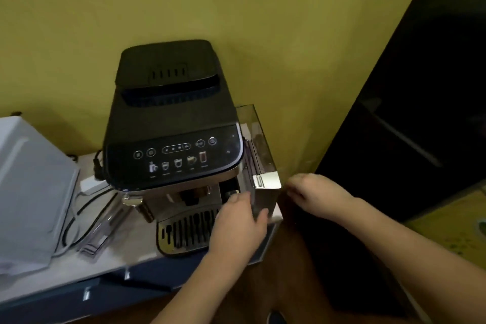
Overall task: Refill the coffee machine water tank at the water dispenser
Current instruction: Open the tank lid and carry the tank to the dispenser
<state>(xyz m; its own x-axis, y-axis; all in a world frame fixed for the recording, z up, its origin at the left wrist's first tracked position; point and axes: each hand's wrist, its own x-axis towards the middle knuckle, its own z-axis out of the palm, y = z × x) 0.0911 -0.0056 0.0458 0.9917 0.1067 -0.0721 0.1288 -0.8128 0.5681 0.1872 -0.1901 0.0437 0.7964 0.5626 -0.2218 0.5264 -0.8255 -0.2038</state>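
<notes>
A black coffee machine stands on a pale counter against a yellow wall. Its clear water tank sits along the machine's right side, with a shiny silver front end. My left hand grips the lower front of the tank, fingers on its left face and thumb across the front. My right hand is just right of the tank's front corner, fingers curled and touching or nearly touching it. The water dispenser is not in view.
A white appliance stands at the left of the counter, with cables and a white plug block behind. A clear plastic part lies left of the drip tray. A dark panel rises at the right.
</notes>
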